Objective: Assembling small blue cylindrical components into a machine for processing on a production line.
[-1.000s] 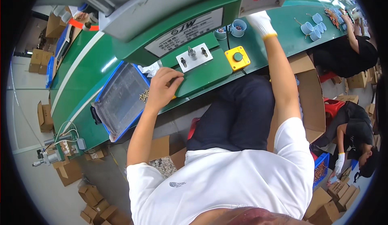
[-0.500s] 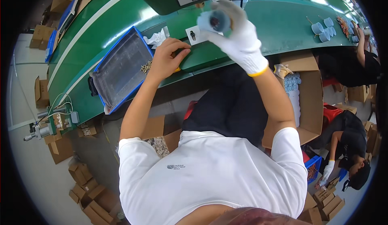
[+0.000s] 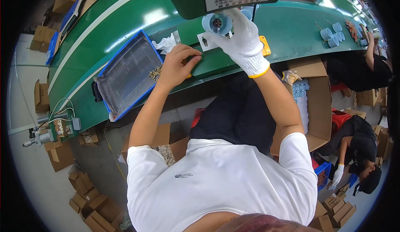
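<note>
Blue cup (image 3: 212, 25) in gloved right hand (image 3: 245, 41), beyond bare left hand (image 3: 176, 64)

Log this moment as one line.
Right hand: gloved, holding blue cup near metal plate; left hand: bare, by green base, grip unclear; nearby: blue-rimmed tray, small brass-coloured pieces
</note>
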Demonstrator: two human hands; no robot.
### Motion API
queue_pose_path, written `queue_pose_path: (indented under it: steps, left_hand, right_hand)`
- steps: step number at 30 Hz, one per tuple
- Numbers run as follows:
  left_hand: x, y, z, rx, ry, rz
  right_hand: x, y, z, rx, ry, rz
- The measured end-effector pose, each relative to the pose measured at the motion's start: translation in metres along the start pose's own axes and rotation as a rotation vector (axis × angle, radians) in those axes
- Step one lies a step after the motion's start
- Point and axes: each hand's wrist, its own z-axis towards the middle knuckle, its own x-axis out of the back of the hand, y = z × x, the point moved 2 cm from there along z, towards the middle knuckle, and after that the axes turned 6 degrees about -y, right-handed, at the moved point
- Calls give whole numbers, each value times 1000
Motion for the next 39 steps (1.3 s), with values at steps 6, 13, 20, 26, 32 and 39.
queue_pose_path:
  steps: [6,13,20,26,32,39]
  left_hand:
    - [2,1,-2,-2,-3,-11]
    - [2,-2,-2,-9,12,-58]
    - [5,2,-2,-14,8,-33]
    - [-1,-2,-4,-68,26,-2]
    - [2,-2,-6,-60,66,-16]
    - [1,-7,-7,-76,59,38]
  right_hand:
    - [7,-13,9,-5,-48,-133]
    - [14,-19,15,-29,-49,-119]
    - [10,-29,28,-37,-147,-380]
    - [16,-34,43,-344,-420,-527]
    - [18,-41,46,-351,-423,-281]
    - [6,-15,7,-360,-240,103]
